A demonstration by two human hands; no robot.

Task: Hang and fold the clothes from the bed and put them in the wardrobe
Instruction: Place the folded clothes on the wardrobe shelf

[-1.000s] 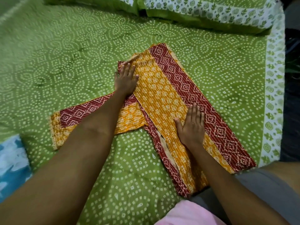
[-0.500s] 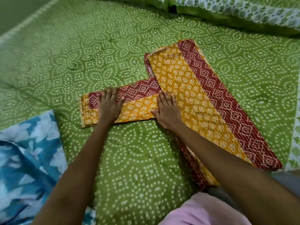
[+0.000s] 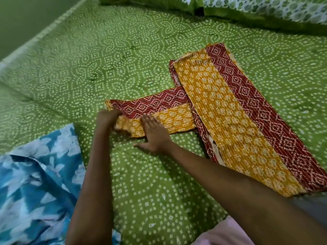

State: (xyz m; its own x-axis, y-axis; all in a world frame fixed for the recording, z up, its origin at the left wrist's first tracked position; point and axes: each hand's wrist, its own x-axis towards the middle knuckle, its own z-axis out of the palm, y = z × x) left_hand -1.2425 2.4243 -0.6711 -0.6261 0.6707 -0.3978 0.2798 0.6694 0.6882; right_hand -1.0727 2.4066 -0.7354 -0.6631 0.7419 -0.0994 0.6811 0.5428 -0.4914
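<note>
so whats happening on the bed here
A person is folding a yellow and red garment on the green bedsheet. The left hand grips the end of the sleeve that sticks out sideways and lifts its edge, while the right hand lies flat on that sleeve. A blue cloth lies to the left, not yet handled.

My count on the bed (image 3: 141, 68)

I see two garments: one yellow-red (image 3: 230, 106), one blue (image 3: 35, 174); two pillows; two hands.
</note>
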